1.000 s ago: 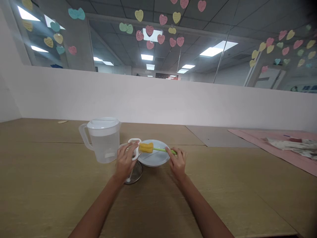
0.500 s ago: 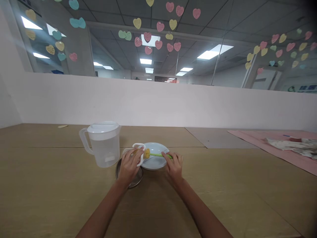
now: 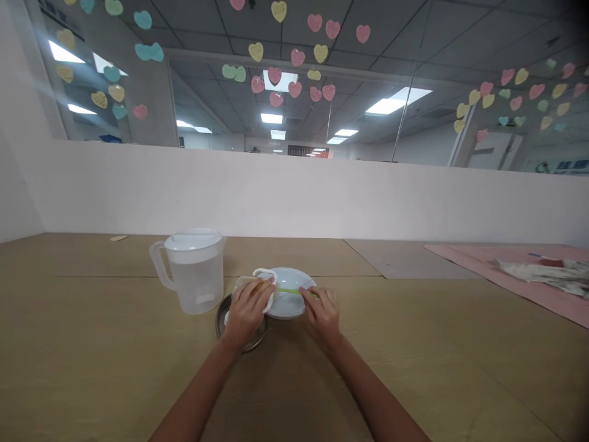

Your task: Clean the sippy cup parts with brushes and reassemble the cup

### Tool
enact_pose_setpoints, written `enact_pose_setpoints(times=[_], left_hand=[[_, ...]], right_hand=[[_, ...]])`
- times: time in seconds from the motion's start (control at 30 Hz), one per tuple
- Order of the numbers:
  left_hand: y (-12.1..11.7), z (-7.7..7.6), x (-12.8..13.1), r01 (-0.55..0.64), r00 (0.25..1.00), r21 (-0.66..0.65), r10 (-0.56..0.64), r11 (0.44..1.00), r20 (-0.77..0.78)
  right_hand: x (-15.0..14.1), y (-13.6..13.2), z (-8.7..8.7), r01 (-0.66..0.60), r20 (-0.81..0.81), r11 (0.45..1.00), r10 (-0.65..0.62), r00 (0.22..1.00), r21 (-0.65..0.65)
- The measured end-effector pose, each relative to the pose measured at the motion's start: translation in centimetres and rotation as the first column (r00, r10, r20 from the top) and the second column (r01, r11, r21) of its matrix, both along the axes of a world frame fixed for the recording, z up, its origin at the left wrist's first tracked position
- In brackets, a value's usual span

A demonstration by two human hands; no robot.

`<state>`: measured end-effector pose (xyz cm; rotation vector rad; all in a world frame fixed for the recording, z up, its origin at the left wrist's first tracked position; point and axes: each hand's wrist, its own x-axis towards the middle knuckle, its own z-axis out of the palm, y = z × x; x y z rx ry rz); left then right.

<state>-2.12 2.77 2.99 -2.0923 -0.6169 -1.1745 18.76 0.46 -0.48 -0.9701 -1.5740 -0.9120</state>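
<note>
My left hand (image 3: 247,312) is wrapped round a small clear cup with a white handle (image 3: 265,281), tipped on its side over a round metal dish (image 3: 222,320). My right hand (image 3: 322,312) pinches the green stick (image 3: 289,291) of a sponge brush. The yellow sponge end is pushed inside the cup and hidden by my left fingers. Both hands are over the near edge of a white plate (image 3: 294,305) on the wooden table (image 3: 92,356).
A clear plastic jug (image 3: 193,270) with a white lid and some water stands just left of my left hand. A pink mat (image 3: 515,273) with crumpled wrapping lies at the far right. A white partition wall runs behind the table.
My right hand has pushed the brush leftward. The yellow sponge, fully visible a second ago, has gone into the cup held in my left hand.
</note>
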Motion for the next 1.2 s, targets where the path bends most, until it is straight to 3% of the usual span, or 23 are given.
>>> enact_pose_setpoints(times=[0.17,0.37,0.5,0.67,0.83,0.93,1.03,1.1,1.2], left_hand=[[0.2,0.1,-0.5,-0.032,0.998,0.026,0.031,0.999,0.046],[-0.5,-0.2,0.2,0.075,0.996,0.050,-0.072,0.996,-0.051],[-0.3,0.2,-0.1,-0.010,1.000,0.048,0.010,0.999,0.006],[0.4,0.5,-0.8,-0.125,0.990,0.105,0.131,0.986,-0.047],[1.2,0.3,-1.1,-0.115,0.986,0.123,0.128,0.986,-0.103],[1.7,0.0,-1.5,-0.093,0.993,0.054,0.097,0.994,-0.073],[1.6,0.1,-1.7,-0.079,0.994,-0.085,0.084,0.993,0.063],[1.2,0.3,-1.6,-0.042,0.969,-0.157,0.078,0.987,0.233],[0.3,0.5,-0.9,0.048,0.895,-0.227,0.058,0.973,0.441]], right_hand=[[-0.5,0.0,-0.4,0.008,-0.032,1.000,-0.007,0.999,0.008],[-0.9,0.1,-1.2,-0.010,-0.034,1.000,0.009,0.999,-0.018],[-0.8,0.0,-1.0,-0.010,-0.010,1.000,0.010,1.000,-0.007],[1.3,-0.2,0.2,0.032,0.058,0.999,-0.034,0.998,0.036],[4.6,0.4,0.0,0.176,-0.005,0.984,-0.176,0.984,0.016],[5.7,1.1,-0.8,0.334,-0.145,0.939,-0.343,0.928,-0.080],[6.3,1.9,-1.3,0.398,-0.282,0.868,-0.479,0.832,-0.297],[6.8,2.2,-1.5,0.365,-0.310,0.790,-0.552,0.774,-0.493],[7.4,2.3,-1.8,0.285,-0.252,0.625,-0.628,0.736,-0.727]])
